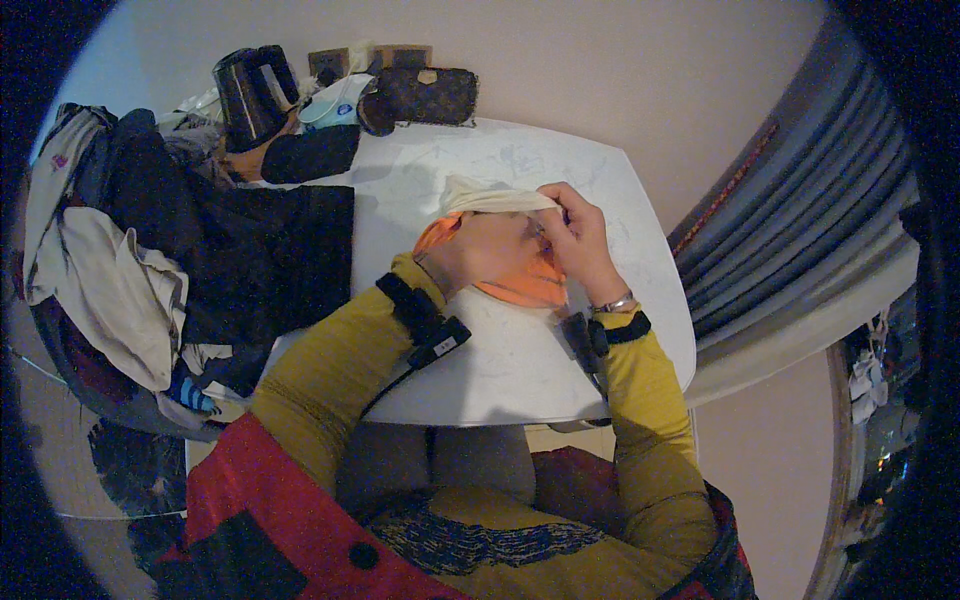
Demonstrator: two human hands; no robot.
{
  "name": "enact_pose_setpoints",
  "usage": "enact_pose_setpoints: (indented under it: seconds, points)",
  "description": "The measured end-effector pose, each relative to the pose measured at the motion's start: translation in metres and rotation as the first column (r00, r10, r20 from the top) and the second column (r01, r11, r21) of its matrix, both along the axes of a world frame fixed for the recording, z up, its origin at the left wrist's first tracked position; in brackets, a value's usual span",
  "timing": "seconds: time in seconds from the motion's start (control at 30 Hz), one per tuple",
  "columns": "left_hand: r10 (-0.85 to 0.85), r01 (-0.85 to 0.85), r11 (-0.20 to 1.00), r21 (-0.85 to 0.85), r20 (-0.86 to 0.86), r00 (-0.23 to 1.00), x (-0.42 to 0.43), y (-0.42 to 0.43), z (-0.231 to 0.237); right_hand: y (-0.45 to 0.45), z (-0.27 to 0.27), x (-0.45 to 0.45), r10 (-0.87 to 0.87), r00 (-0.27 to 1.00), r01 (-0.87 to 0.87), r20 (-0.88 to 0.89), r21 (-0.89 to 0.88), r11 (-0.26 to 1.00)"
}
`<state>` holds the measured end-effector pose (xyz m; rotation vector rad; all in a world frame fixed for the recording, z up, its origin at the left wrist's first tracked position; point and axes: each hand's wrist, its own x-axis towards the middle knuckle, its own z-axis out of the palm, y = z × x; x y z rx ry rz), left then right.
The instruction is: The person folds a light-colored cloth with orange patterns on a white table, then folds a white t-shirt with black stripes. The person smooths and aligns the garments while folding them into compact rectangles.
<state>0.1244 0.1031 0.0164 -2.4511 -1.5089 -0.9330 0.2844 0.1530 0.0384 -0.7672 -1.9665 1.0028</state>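
A small piece of bright orange cloth point(525, 289) and a cream cloth point(491, 196) lie together above the white table point(517, 360). I cannot tell whether they are two parts of one item. My right hand point(577, 232) pinches the cream cloth at its right end between thumb and fingers. My left hand point(487, 251) is blurred by motion and reaches across the orange cloth, under the cream edge. Its fingertips are hard to make out, so its grip is unclear. Both wrists wear black straps with cables.
Dark folded clothing point(300, 255) and a heap of garments point(124, 292) cover the left side. Behind stand a shiny black vessel point(251, 97), a face mask point(337, 101) and a brown patterned pouch point(431, 96). A grey-blue curtain point(810, 180) hangs right of the table.
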Motion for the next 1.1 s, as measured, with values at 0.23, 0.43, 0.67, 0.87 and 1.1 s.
enact_pose_setpoints:
  seconds: [0.23, 0.43, 0.67, 0.87, 1.1]
  points:
    - [-0.181, 0.17, 0.95, -0.262, -0.021, 0.983, -0.007, -0.025, 0.033, -0.002, 0.005, 0.001, -0.002, 0.981, -0.063, 0.195, 0.327, 0.943]
    - [-0.027, 0.03, 0.995, -0.097, 0.034, 0.999, 0.005, -0.016, 0.019, 0.02, -0.007, 0.005, -0.093, 0.982, -0.007, 0.163, 0.527, 0.85]
    - [0.145, -0.124, 0.975, 0.184, -0.108, 0.984, 0.028, 0.009, -0.037, 0.036, -0.022, 0.007, -0.284, 0.943, 0.2, 0.175, 0.387, 0.9]
    - [-0.066, 0.066, 0.987, -0.143, 0.005, 0.998, 0.014, -0.01, -0.018, -0.001, -0.002, -0.014, 0.042, 0.999, -0.045, 0.017, 0.482, 0.875]
    - [-0.213, 0.209, 0.972, -0.108, -0.026, 0.977, 0.012, -0.004, -0.018, -0.003, -0.01, -0.008, 0.061, 0.99, -0.108, 0.124, 0.42, 0.901]
